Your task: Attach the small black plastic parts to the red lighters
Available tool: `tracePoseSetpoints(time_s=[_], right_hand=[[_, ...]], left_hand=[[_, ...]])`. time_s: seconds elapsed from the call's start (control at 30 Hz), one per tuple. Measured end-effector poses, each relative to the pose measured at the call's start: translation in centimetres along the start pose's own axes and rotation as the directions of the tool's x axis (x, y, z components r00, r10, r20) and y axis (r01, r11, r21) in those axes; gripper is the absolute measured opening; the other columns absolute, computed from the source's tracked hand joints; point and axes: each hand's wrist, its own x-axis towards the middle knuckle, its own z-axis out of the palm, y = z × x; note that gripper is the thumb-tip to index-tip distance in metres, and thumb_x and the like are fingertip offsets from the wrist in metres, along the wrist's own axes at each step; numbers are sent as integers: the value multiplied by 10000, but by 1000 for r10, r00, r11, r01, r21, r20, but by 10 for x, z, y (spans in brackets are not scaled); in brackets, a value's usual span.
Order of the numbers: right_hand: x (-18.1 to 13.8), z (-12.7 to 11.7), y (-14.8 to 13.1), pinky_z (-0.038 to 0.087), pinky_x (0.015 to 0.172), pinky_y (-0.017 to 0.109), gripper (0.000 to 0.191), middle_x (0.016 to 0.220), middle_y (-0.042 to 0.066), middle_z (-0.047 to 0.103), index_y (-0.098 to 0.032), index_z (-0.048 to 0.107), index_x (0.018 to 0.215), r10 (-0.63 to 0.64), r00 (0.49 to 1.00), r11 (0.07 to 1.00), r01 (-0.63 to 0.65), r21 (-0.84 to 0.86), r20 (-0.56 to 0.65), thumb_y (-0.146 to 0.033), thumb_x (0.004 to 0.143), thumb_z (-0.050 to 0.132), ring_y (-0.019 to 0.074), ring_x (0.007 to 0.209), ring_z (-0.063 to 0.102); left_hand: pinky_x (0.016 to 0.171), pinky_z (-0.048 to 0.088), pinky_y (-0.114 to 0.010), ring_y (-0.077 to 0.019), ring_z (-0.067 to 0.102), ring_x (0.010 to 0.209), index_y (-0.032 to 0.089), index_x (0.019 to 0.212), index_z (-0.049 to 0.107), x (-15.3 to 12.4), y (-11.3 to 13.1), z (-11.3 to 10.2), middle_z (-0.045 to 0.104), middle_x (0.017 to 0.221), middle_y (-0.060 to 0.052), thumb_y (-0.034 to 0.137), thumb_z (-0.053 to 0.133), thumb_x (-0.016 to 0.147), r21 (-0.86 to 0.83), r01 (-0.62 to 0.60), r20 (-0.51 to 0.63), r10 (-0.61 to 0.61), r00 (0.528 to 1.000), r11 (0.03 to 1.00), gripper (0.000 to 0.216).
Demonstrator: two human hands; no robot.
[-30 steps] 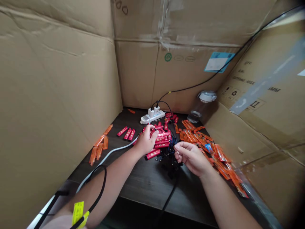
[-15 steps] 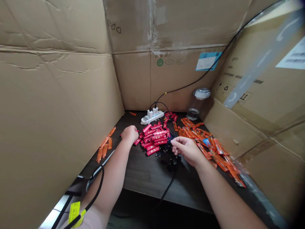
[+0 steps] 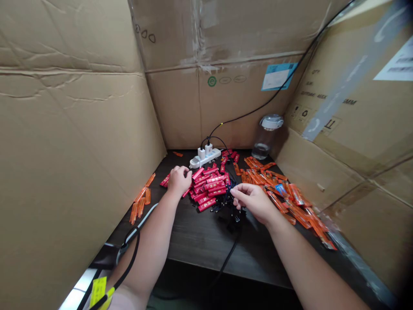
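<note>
My left hand (image 3: 180,178) is at the left edge of a pile of small red packets (image 3: 208,187), fingers curled and mostly hidden behind the back of the hand. What it holds, if anything, I cannot make out. On the pile's other side, my right hand (image 3: 248,199) has thumb and index finger pinched together. Anything between those fingertips is too small to name. Small black pieces (image 3: 235,213) lie in a tangled heap beside and below it. A red packet (image 3: 165,181) lies apart, left of my left hand.
Orange wrappers (image 3: 290,200) spread along the right, with several more orange wrappers (image 3: 141,202) at left. A white power strip (image 3: 205,159) with plugs and a clear bottle (image 3: 265,137) stand behind. Cardboard walls (image 3: 180,103) enclose the dark table (image 3: 190,241); a black cable (image 3: 227,258) crosses its front.
My left hand has shifted right and slightly up, from the packets at the far left toward the main pile. My right hand keeps its pinch in nearly the same place.
</note>
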Motion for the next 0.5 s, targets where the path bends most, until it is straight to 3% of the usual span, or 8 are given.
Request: tracePoseSetpoints(time_s=[0.17, 0.37, 0.5], right_hand=[[-1, 2, -2, 435, 466, 215, 361, 524, -15, 589, -154, 584, 681, 11, 1000, 999, -11, -39, 20, -486, 666, 727, 89, 450, 522], [-1, 2, -1, 434, 464, 213, 362, 526, -16, 587, -156, 581, 692, 17, 1000, 997, -16, -74, 20, -491, 672, 718, 88, 453, 519], [0, 2, 0, 438, 466, 217, 375, 525, -17, 581, -158, 579, 689, 14, 1000, 996, -14, -83, 7, -503, 664, 722, 91, 456, 518]], left_hand=[[820, 467, -310, -225, 625, 893, 180, 939, 731, -2, 11, 17, 677, 953, -110, 444, 576, 812, -120, -69, 65, 77, 995, 990, 331], [690, 469, -285, -205, 654, 760, 180, 873, 727, 1, 3, 21, 727, 846, -83, 307, 639, 755, -264, 10, 106, 19, 994, 964, 195], [693, 465, -301, -210, 647, 733, 188, 789, 688, -2, 7, 17, 716, 794, -70, 255, 647, 731, -358, 16, 47, 1, 999, 934, 97]])
